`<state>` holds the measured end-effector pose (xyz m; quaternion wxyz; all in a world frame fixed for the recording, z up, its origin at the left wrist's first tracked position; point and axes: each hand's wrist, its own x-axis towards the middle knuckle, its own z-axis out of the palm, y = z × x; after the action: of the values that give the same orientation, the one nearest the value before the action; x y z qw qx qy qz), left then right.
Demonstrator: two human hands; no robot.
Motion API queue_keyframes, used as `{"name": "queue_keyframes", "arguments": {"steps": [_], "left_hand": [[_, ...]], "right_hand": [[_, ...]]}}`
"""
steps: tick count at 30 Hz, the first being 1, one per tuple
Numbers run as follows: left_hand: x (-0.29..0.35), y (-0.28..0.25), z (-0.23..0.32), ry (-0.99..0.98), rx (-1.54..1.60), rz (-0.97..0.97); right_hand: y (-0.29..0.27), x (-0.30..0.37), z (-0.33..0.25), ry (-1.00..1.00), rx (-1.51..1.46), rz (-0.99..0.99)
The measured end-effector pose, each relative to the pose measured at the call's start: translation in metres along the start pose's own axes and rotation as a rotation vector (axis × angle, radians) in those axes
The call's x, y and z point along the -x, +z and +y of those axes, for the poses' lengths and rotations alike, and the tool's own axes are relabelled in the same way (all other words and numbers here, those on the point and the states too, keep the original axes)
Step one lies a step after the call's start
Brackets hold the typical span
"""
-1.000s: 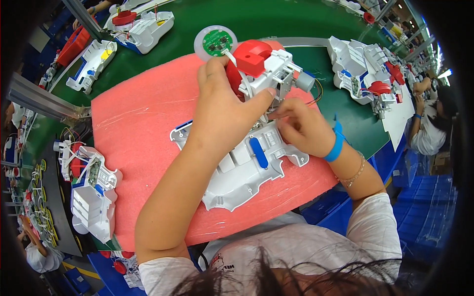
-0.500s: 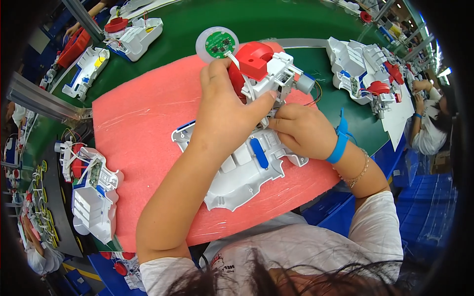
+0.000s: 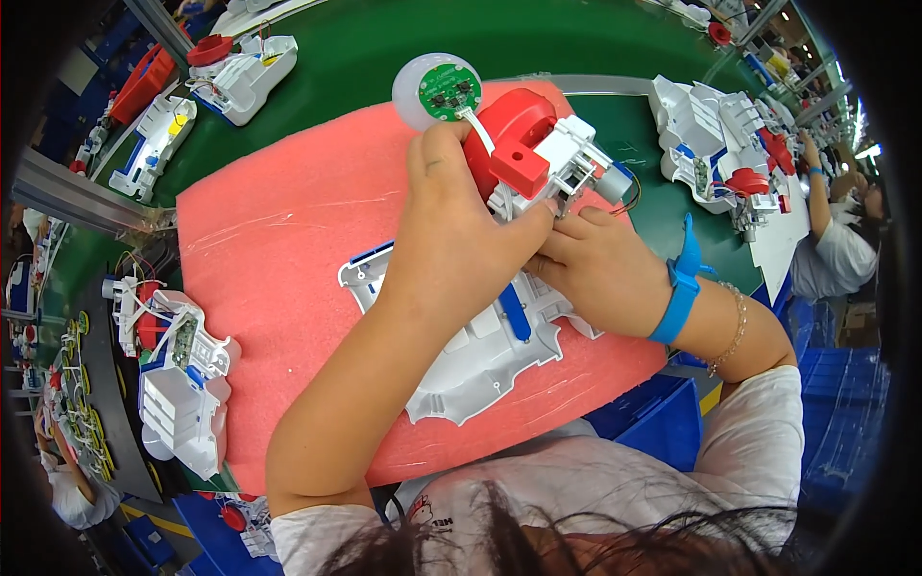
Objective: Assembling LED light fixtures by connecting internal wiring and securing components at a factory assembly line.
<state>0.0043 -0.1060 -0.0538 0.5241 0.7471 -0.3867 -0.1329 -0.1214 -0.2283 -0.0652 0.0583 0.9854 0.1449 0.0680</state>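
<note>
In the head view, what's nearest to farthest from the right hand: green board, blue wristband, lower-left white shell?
1. Blue wristband, on the right wrist.
2. Green board, ahead and left.
3. White shell, lower left.

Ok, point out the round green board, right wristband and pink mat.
Round green board (image 3: 450, 91): head view, middle of its face.
Right wristband (image 3: 676, 309): head view, on the blue strap.
Pink mat (image 3: 283, 254): head view, bare surface on its left side.

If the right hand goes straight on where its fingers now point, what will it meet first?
Probably the left hand, on its thumb side; depth is unclear, so the right hand might pass underneath.
</note>
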Motion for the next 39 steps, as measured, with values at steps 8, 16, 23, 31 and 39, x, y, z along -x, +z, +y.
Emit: {"name": "queue_keyframes", "arguments": {"steps": [8, 16, 23, 31, 39], "left_hand": [[-0.007, -0.003, -0.008, -0.053, 0.174, 0.019], [-0.012, -0.008, -0.009, -0.156, 0.295, 0.039], [-0.014, -0.008, -0.013, -0.16, 0.387, 0.031], [-0.014, -0.014, -0.011, -0.232, 0.554, -0.027], [-0.013, -0.017, -0.005, -0.244, 0.758, -0.078]], "right_hand": [[0.007, 0.007, 0.009, 0.024, -0.289, 0.093], [0.01, 0.009, 0.007, 0.445, -0.651, 0.29], [0.011, -0.001, -0.002, 0.595, -0.568, 0.238], [0.008, 0.002, -0.001, 0.74, -0.897, 0.388], [0.004, -0.001, 0.014, 0.733, -1.199, 0.336]]}}
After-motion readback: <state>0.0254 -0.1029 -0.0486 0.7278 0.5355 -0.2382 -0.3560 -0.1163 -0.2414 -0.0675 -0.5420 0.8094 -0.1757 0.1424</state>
